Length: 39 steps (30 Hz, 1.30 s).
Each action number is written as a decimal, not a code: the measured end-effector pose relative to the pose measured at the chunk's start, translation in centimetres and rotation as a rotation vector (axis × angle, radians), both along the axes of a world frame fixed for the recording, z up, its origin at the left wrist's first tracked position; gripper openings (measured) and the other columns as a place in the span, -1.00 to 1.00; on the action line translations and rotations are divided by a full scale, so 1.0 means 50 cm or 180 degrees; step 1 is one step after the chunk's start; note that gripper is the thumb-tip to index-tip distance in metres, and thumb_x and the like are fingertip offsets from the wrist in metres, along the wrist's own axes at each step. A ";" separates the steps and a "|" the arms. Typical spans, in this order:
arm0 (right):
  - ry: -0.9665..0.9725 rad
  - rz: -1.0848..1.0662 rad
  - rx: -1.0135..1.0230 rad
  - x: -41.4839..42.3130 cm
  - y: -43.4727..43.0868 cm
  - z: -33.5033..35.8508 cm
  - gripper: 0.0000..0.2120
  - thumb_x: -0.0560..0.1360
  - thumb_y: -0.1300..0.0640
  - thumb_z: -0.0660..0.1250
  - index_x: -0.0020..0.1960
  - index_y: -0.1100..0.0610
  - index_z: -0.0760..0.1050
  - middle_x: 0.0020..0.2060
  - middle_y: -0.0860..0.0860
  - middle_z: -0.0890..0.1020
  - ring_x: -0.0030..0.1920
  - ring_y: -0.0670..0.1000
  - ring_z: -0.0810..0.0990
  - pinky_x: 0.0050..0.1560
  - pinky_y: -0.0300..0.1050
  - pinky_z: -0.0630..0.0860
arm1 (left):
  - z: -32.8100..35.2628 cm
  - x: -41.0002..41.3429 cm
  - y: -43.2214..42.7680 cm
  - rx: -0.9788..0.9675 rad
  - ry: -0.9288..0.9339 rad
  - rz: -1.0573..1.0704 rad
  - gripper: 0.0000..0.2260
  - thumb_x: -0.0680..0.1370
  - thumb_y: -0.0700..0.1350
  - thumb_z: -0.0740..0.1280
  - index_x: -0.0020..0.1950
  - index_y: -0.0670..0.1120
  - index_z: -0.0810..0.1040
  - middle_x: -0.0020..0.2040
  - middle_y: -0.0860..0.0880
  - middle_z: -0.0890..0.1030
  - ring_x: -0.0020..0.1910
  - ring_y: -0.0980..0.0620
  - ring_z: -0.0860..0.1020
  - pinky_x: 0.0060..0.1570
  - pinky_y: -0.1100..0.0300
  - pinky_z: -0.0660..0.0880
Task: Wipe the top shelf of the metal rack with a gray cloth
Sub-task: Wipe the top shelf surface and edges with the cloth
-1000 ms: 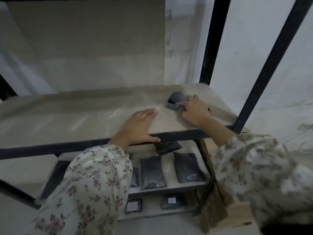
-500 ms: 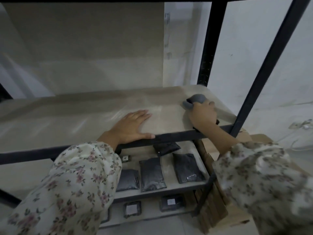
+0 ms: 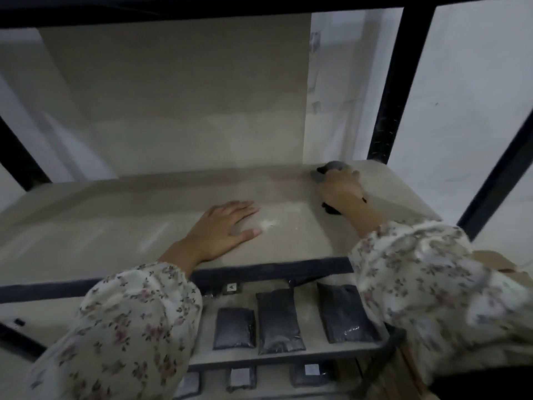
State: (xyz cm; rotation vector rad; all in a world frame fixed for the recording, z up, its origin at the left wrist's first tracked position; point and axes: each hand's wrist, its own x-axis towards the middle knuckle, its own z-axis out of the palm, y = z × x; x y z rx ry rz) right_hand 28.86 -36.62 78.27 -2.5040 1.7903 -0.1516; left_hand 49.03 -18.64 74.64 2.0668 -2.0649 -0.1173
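Observation:
The top shelf (image 3: 121, 226) is a pale, dusty board in a black metal rack (image 3: 389, 82). My right hand (image 3: 341, 189) presses a gray cloth (image 3: 328, 168) onto the shelf at its far right corner, near the back wall. Most of the cloth is hidden under the hand; a dark edge pokes out by the wrist. My left hand (image 3: 222, 229) lies flat on the shelf's middle, fingers spread, holding nothing. A white dust patch (image 3: 268, 223) sits just beyond its thumb.
A black front rail (image 3: 274, 269) edges the shelf. On the lower shelf (image 3: 202, 339) lie three dark flat pouches (image 3: 278, 321), with small labelled packs beneath. Black uprights stand at the right and far left. A wooden piece (image 3: 395, 379) leans at the lower right.
My right hand has pushed the cloth away from me, from near the front right edge to the back right corner. My left hand has slid a little further onto the shelf.

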 end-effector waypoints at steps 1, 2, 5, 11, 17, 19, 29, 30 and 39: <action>0.0156 -0.0086 -0.0009 0.021 0.003 -0.003 -0.56 0.59 0.18 0.08 0.45 -0.02 0.22 0.41 0.26 0.15 0.34 0.28 0.19 0.06 0.08 0.41 | -0.001 0.003 -0.002 0.0012 -0.0003 0.0037 -0.37 0.46 0.41 -0.04 0.47 0.19 0.13 0.51 0.15 0.14 0.49 0.14 0.06 0.46 0.03 0.00; 0.0229 -0.0040 -0.0071 0.048 0.015 -0.005 -0.60 0.60 0.16 0.07 0.43 0.01 0.25 0.42 0.27 0.15 0.34 0.28 0.20 0.09 0.08 0.41 | -0.001 0.004 -0.005 0.0023 0.0004 0.0066 -0.39 0.46 0.40 -0.03 0.47 0.20 0.13 0.51 0.16 0.14 0.49 0.14 0.06 0.46 0.02 0.01; -0.0084 0.0685 -0.0164 0.127 0.043 -0.026 -0.63 0.61 0.03 0.03 0.35 0.10 0.35 0.38 0.27 0.26 0.29 0.27 0.30 0.11 0.06 0.39 | -0.003 0.003 -0.017 0.0022 0.0027 0.0132 -0.46 0.50 0.35 0.01 0.45 0.22 0.14 0.51 0.16 0.14 0.49 0.13 0.05 0.45 0.03 0.01; -0.1653 0.0709 0.0383 0.116 -0.074 0.021 -0.58 0.49 -0.15 0.23 0.16 0.15 0.48 0.02 0.12 0.52 -0.07 0.17 0.52 -0.12 -0.11 0.47 | -0.007 0.006 -0.017 0.0013 -0.0018 0.0165 -0.46 0.49 0.37 -0.03 0.45 0.25 0.11 0.51 0.20 0.12 0.48 0.15 0.04 0.46 0.04 0.00; -0.0763 0.1327 0.0233 0.131 -0.083 -0.011 -0.53 0.47 -0.15 0.11 0.28 0.02 0.45 0.23 0.16 0.44 0.19 0.19 0.40 0.11 0.01 0.37 | -0.006 0.005 -0.018 0.0067 -0.0012 0.0219 -0.46 0.50 0.36 0.00 0.45 0.25 0.11 0.50 0.21 0.12 0.48 0.16 0.02 0.46 0.08 -0.02; -0.0823 0.1966 0.0430 0.132 -0.077 -0.019 -0.62 0.45 -0.02 0.17 0.22 -0.04 0.53 0.25 0.12 0.48 0.19 0.09 0.40 0.05 -0.14 0.33 | -0.005 0.002 -0.015 0.0093 -0.0029 0.0219 -0.44 0.47 0.38 -0.03 0.45 0.26 0.10 0.50 0.21 0.12 0.48 0.17 0.02 0.46 0.07 -0.01; -0.0806 0.1874 0.0144 0.219 -0.162 -0.028 -0.71 0.50 0.07 0.16 0.15 -0.07 0.55 0.21 0.05 0.49 0.22 0.12 0.40 0.03 -0.09 0.37 | -0.007 0.011 -0.019 0.0042 0.0033 0.0256 -0.41 0.42 0.45 -0.08 0.43 0.31 0.09 0.49 0.26 0.11 0.48 0.23 -0.01 0.46 0.08 0.00; -0.0746 0.1878 0.0133 0.223 -0.159 -0.035 -0.70 0.49 0.04 0.15 0.15 -0.09 0.54 0.21 0.04 0.49 0.22 0.11 0.38 0.00 -0.09 0.36 | -0.007 0.011 -0.017 0.0033 0.0057 0.0253 -0.41 0.42 0.45 -0.09 0.43 0.32 0.09 0.49 0.27 0.11 0.47 0.24 -0.01 0.46 0.08 0.00; -0.1132 0.2489 0.0531 0.154 -0.017 -0.042 -0.71 0.47 0.08 0.26 0.14 -0.14 0.57 0.10 0.05 0.56 0.11 0.09 0.45 0.00 -0.17 0.30 | 0.010 -0.004 0.009 -0.0627 0.0630 0.0228 -0.66 0.49 0.12 0.31 0.22 0.03 0.51 0.25 -0.03 0.43 0.28 0.00 0.36 0.31 0.10 0.29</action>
